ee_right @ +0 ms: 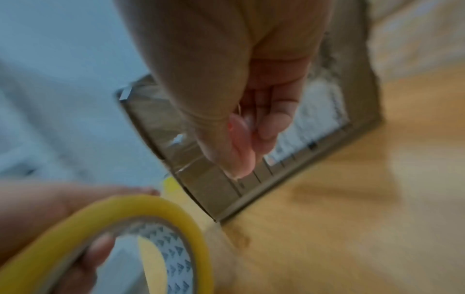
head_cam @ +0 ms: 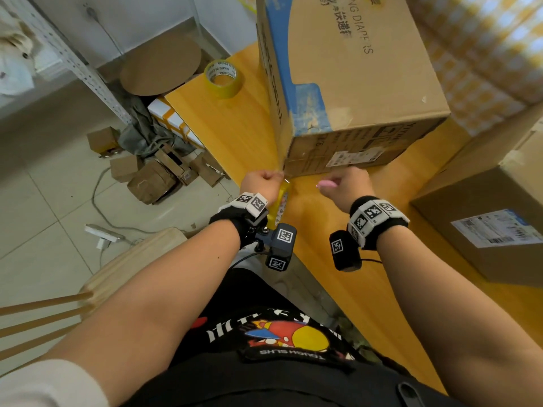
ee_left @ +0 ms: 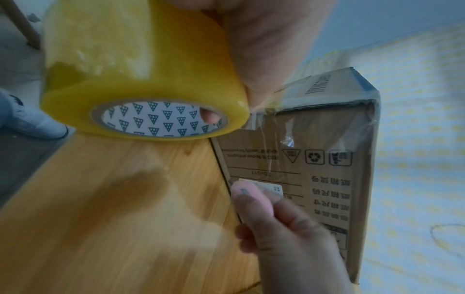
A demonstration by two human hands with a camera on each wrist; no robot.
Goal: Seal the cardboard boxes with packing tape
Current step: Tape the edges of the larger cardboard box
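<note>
A large cardboard diaper box (head_cam: 352, 83) stands on the yellow wooden table (head_cam: 235, 127). My left hand (head_cam: 264, 177) grips a yellow packing tape roll (head_cam: 280, 201) at the box's near left corner, with one finger inside the core (ee_left: 208, 117). Clear tape (ee_left: 284, 103) runs from the roll (ee_left: 141, 79) onto the box corner (ee_left: 327, 119) and looks wrinkled there. My right hand (head_cam: 343, 183) hovers just in front of the box's near face, fingers curled, thumb (ee_right: 239, 139) against them, nothing visible in it. The right wrist view is blurred.
A second tape roll (head_cam: 224, 77) lies on the table left of the box. Another cardboard box (head_cam: 484, 230) with a label sits at the right. Small boxes (head_cam: 152, 174), a power strip (head_cam: 102, 235) and a wooden chair (head_cam: 138, 259) are on the floor to the left.
</note>
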